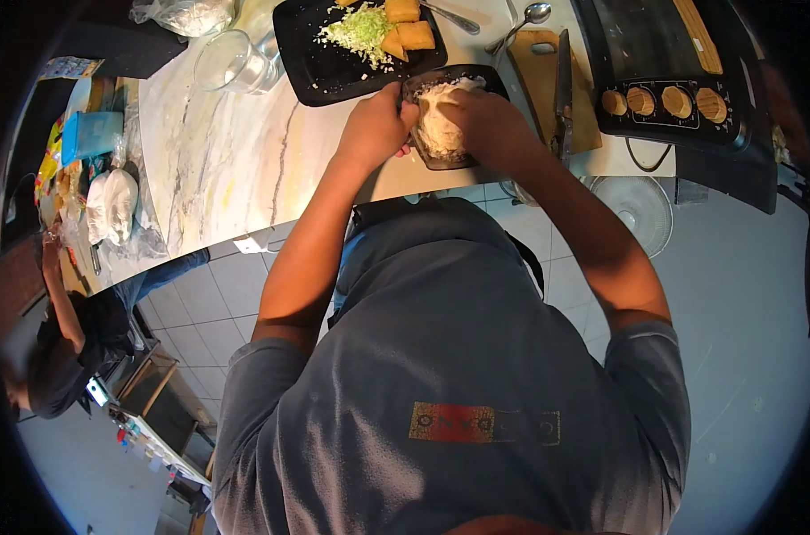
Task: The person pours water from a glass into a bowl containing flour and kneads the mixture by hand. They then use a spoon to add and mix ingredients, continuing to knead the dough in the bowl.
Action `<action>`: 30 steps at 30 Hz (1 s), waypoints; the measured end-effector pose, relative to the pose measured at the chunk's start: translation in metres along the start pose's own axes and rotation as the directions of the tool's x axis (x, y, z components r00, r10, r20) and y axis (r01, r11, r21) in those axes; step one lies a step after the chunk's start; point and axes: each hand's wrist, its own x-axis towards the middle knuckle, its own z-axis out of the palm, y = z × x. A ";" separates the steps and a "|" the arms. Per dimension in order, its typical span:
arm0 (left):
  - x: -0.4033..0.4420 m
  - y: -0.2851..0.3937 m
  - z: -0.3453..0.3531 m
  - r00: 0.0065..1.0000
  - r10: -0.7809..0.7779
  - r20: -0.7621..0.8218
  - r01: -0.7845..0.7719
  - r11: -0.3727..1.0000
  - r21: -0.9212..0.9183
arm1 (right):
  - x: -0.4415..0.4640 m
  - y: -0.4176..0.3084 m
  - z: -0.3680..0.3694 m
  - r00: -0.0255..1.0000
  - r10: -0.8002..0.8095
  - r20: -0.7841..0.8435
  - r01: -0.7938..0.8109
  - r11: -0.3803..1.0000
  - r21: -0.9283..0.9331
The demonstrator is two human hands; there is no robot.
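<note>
A dark square bowl (436,163) near the counter's front edge holds a pale, lumpy, dough-like mixture (441,125). My left hand (380,127) grips the bowl's left rim, thumb on top and fingertips showing below. Over the bowl's right side, my right hand (490,132) has its fingers curled together, with the tips down at the mixture. What lies inside those fingers is hidden. Just behind the bowl is a black square plate (311,76) bearing shredded pale-green vegetable (365,34) and several golden fried blocks (414,36).
A clear glass (222,62) stands left of the plate. Right of the bowl, a knife (563,89) lies on a wooden board (525,67), near a spoon (534,13). A black appliance with wooden knobs (677,102) sits farther right. Another person (75,339) is at far left.
</note>
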 end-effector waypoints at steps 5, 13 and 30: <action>-0.003 0.008 0.006 0.998 0.065 -0.009 -0.065 0.998 0.027 | -0.014 0.006 0.005 0.992 0.068 0.108 -0.078 0.993 0.092; -0.012 0.004 0.018 0.981 0.116 -0.154 -0.100 0.989 0.111 | -0.011 -0.009 -0.014 0.937 0.165 0.307 -0.220 0.963 0.156; -0.012 -0.013 0.009 0.993 0.118 -0.001 -0.117 0.989 -0.094 | -0.005 -0.025 0.013 0.927 0.366 -0.080 -0.195 0.653 0.732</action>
